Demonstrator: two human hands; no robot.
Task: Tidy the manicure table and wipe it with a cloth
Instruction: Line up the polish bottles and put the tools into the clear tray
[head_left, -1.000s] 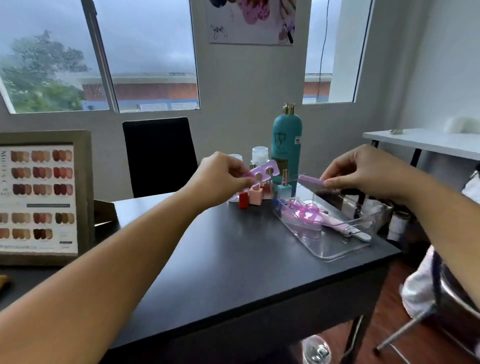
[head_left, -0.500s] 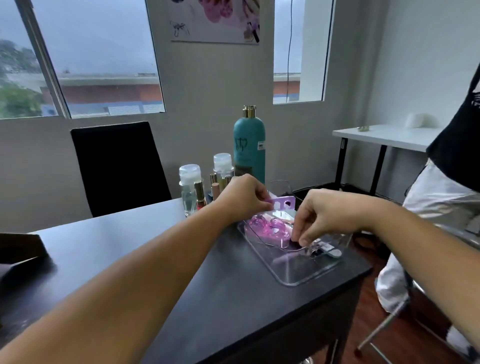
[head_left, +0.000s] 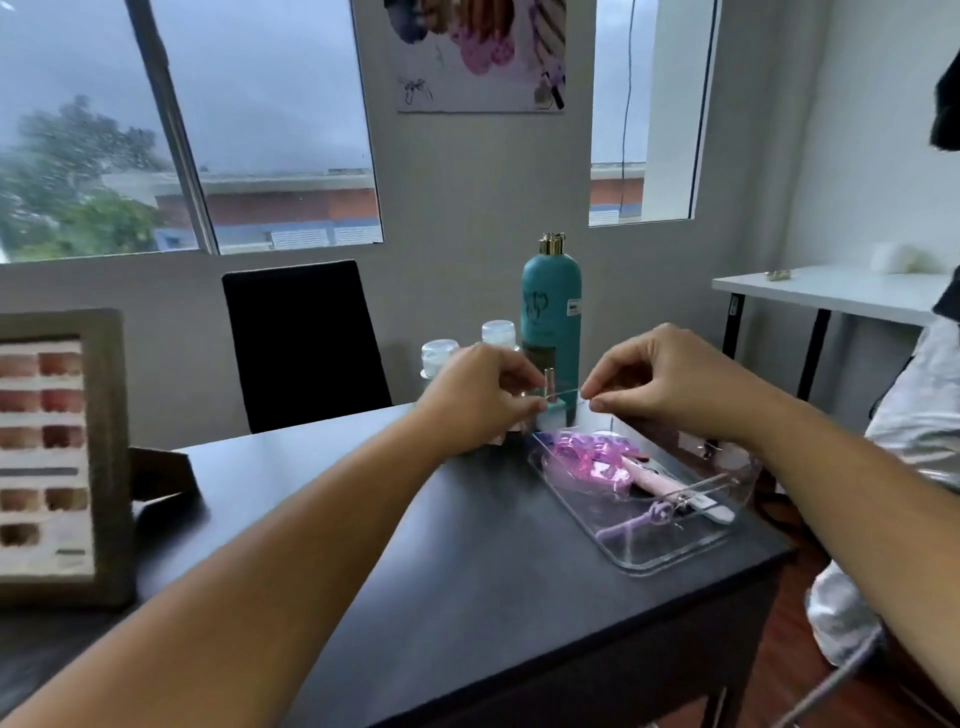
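Grey daylight fills the windows (head_left: 249, 130) behind the dark manicure table (head_left: 441, 561), and most of its top lies bare between my two forearms — plenty of room across the middle and down to the near edge. Off to my left a framed colour chart (head_left: 57, 457) stands upright; a black chair (head_left: 304, 343) sits behind the far edge. On my right the table ends just past the clear tray (head_left: 670, 558), which lies close to that corner, with wooden floor below. In the tray: pink toe separators (head_left: 587, 462), a pale pink tool and a purple one beside them.

Both hands are up over the tray's far end, near the tall teal bottle (head_left: 551, 317) and the two clear-capped bottles (head_left: 470, 345). My left hand (head_left: 480, 400) is curled, fingertips pinched together by a small teal polish bottle (head_left: 551, 413); my right hand (head_left: 670, 384) is pinched too, thumb against forefinger. Between the two pinches runs something thin and see-through — what it is, I can't tell. No cloth shows anywhere.
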